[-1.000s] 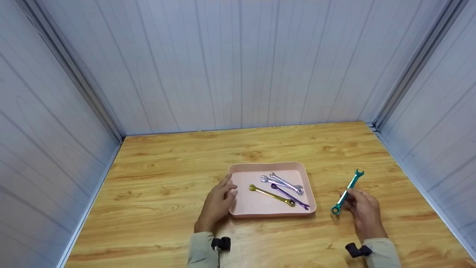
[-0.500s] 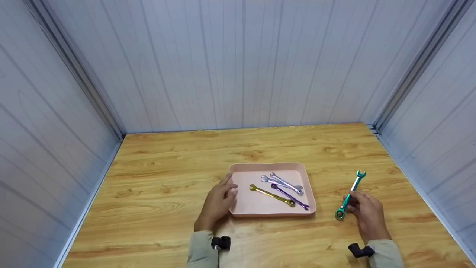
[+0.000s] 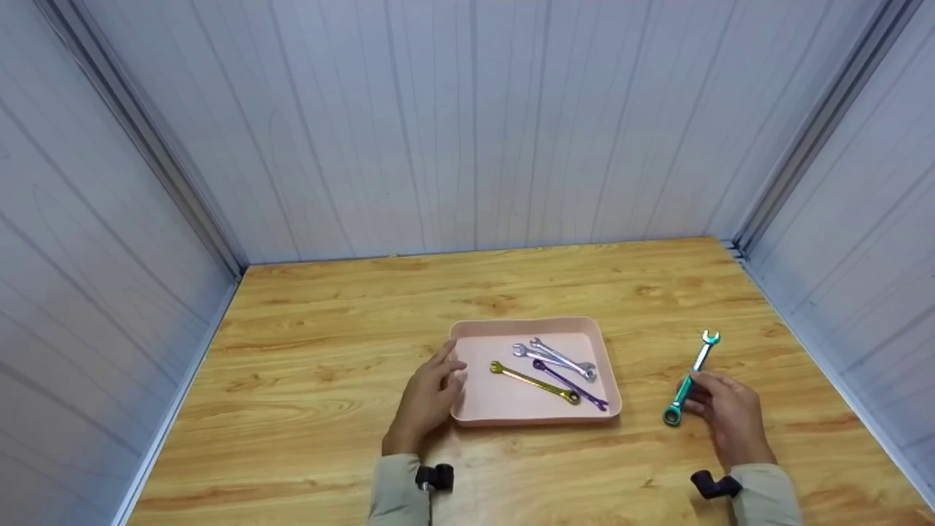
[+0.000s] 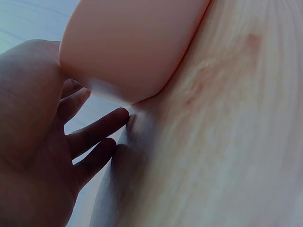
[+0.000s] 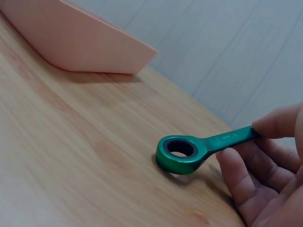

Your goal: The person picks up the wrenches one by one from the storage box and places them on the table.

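Note:
At the left side of a shallow pink tray (image 3: 482, 409), my left hand (image 3: 425, 398) holds the wall, thumb over the rim and several fingers low on the outside. To the right of the tray, my right hand (image 3: 734, 420) pinches a green combination wrench (image 3: 681, 398) by the middle of its shank between thumb and fingers. Its open end points away and its ratchet ring (image 5: 179, 153) hangs close over the tabletop in the right wrist view. Inside the tray lie a yellow wrench (image 3: 529, 380), a purple wrench (image 3: 566, 381) and two silver wrenches (image 3: 559, 356), these two crossing.
The wood-grain table (image 3: 329, 351) extends around the tray. Pale panelled walls (image 3: 467, 131) enclose it at the back and on both sides. Black mounts (image 3: 436, 477) sit on both sleeved wrists.
My right hand has drifted slightly to the right with the green wrench, which has turned a little more upright in the head view. The left hand and tray have stayed put.

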Tool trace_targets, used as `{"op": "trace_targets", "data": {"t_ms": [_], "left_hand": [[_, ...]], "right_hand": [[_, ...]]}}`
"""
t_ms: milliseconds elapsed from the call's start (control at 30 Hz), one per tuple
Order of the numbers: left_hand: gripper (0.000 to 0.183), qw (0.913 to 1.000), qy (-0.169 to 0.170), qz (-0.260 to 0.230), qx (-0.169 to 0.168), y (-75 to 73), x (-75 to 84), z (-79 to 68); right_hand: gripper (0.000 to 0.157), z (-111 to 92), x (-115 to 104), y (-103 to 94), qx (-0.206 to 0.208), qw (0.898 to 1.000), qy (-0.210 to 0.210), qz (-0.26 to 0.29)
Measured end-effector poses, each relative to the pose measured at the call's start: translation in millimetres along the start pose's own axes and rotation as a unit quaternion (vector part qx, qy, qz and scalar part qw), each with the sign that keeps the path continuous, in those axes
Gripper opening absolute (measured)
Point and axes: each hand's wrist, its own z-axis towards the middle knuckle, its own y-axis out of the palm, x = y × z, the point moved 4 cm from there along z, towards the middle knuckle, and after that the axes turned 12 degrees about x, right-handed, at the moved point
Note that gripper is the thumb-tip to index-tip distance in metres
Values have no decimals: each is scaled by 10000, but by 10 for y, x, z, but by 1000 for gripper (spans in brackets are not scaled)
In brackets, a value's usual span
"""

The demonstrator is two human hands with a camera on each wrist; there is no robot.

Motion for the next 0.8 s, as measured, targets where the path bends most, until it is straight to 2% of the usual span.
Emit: {"op": "trace_targets", "data": {"t_ms": [233,400,667,800], "left_hand": [[24,9999,-119,65,-57,2,1,-7],[24,9998,-161,68,-64,3,3,-8],[24,9998,-185,-4,-111,-5,21,6],[24,9997,-219,41,-116,-4,20,6]], "right_hand": [[39,52,-12,12,156,9991,-72,-400],[31,78,-16,5,536,9946,-353,-818],[19,113,-5,8,982,9899,-726,-721],[21,121,-7,8,967,9902,-663,-762]]}}
